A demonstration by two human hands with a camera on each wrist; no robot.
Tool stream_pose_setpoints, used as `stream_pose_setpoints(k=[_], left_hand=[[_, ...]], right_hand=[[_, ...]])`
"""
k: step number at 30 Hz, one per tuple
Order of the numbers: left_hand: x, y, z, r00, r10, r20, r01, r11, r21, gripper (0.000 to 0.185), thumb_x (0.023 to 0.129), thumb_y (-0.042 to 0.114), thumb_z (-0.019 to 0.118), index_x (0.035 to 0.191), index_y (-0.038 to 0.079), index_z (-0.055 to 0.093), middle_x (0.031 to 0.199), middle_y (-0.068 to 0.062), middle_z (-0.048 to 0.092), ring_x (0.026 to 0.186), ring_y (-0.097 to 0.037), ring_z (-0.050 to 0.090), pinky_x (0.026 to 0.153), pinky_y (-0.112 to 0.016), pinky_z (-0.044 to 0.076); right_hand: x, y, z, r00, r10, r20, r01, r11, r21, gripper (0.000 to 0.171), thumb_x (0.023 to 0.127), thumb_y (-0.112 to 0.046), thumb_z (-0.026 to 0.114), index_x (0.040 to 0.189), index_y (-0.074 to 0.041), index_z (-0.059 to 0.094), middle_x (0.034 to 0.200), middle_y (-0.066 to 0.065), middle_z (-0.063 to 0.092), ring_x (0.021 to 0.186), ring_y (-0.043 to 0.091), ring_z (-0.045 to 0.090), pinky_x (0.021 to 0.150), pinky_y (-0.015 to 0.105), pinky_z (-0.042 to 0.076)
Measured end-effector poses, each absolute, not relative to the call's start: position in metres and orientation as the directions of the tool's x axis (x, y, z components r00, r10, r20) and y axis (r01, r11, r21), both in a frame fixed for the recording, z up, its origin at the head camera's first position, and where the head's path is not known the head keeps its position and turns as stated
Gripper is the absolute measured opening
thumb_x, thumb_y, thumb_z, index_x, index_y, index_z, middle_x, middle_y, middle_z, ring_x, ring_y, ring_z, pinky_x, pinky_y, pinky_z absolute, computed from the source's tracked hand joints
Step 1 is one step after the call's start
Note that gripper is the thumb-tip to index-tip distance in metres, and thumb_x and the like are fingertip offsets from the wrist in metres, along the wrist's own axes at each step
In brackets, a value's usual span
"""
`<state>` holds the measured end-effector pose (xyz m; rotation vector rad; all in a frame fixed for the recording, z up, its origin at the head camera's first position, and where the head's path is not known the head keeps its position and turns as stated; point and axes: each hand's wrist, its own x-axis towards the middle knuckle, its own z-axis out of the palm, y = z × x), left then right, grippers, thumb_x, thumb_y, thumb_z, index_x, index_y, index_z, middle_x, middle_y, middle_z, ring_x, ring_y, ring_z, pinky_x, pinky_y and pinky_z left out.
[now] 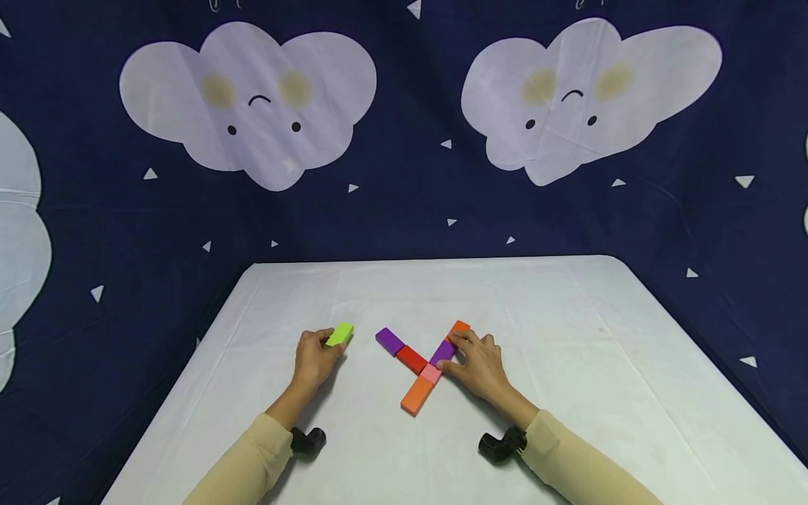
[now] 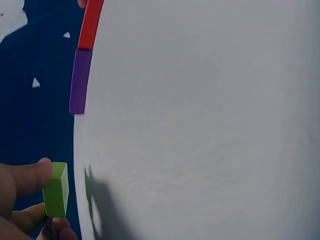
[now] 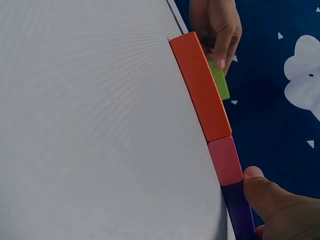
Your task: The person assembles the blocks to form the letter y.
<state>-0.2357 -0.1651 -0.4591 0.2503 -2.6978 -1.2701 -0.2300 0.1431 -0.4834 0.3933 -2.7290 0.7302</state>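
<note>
My left hand (image 1: 318,356) pinches a lime green block (image 1: 341,334) between thumb and fingers, held just above the table at the left; its shadow falls apart from it in the left wrist view. On the table, coloured blocks lie end to end in a branching shape. A pink block (image 1: 431,374) sits at the joint, with a long orange block (image 1: 417,396) on the near side and a red block (image 1: 412,360) then a purple block (image 1: 389,341) toward the far left. My right hand (image 1: 482,365) grips the other purple block (image 1: 442,354), thumb beside the pink one, fingers by the far orange block (image 1: 461,327).
A white cloth-covered table (image 1: 568,322) spreads under everything. Behind it hangs a dark blue curtain (image 1: 416,210) with clouds and small triangles. Black wrist mounts (image 1: 501,447) stick out below both sleeves, close over the table.
</note>
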Motion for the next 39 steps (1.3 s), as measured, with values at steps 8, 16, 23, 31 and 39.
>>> stream_pose_setpoints(k=[8,16,23,31,39], left_hand=[[-0.208,-0.155,-0.45,-0.984,-0.162,0.071,-0.036,0.575,0.818,0.045,0.082,0.011,0.069,0.125,-0.002,0.058,0.102,-0.016,0.05,0.088,-0.021,0.047,0.071,-0.026,0.038],[-0.175,-0.141,-0.449,-0.99,-0.116,0.081,0.005,0.544,0.839,0.043,0.079,0.01,0.073,0.12,0.001,0.063,0.098,-0.011,0.053,0.082,-0.015,0.044,0.063,-0.02,0.036],[-0.149,-0.127,-0.454,-0.996,-0.071,0.053,0.012,0.486,0.874,0.043,0.077,0.007,0.074,0.118,0.0,0.064,0.094,-0.009,0.052,0.08,-0.015,0.044,0.062,-0.017,0.037],[-0.127,-0.117,-0.456,-0.999,0.021,0.035,0.041,0.469,0.882,0.043,0.073,0.006,0.076,0.114,-0.002,0.064,0.089,-0.008,0.05,0.076,-0.013,0.044,0.062,-0.016,0.039],[-0.113,-0.111,-0.459,-0.992,0.119,0.043,0.098,0.513,0.853,0.044,0.073,0.01,0.077,0.114,-0.001,0.064,0.085,-0.004,0.048,0.073,-0.007,0.041,0.062,-0.016,0.036]], right_hand=[[-0.229,0.143,-0.483,-0.919,-0.187,0.347,-0.337,0.829,-0.446,0.065,0.071,-0.047,0.077,0.124,-0.012,0.063,0.12,0.003,0.061,0.085,0.024,0.043,0.071,0.033,0.029],[-0.229,0.143,-0.482,-0.922,-0.185,0.341,-0.332,0.831,-0.447,0.065,0.071,-0.046,0.077,0.125,-0.012,0.062,0.12,0.003,0.061,0.086,0.024,0.043,0.071,0.033,0.029],[-0.229,0.143,-0.482,-0.921,-0.184,0.343,-0.333,0.831,-0.446,0.065,0.071,-0.047,0.076,0.124,-0.012,0.063,0.12,0.003,0.061,0.086,0.023,0.043,0.07,0.033,0.029],[-0.229,0.143,-0.482,-0.924,-0.179,0.339,-0.325,0.833,-0.447,0.065,0.071,-0.046,0.077,0.124,-0.012,0.063,0.12,0.003,0.061,0.086,0.023,0.043,0.071,0.033,0.029],[-0.228,0.142,-0.481,-0.924,-0.182,0.336,-0.326,0.836,-0.442,0.065,0.071,-0.046,0.076,0.124,-0.012,0.063,0.12,0.003,0.061,0.086,0.023,0.043,0.07,0.033,0.029]])
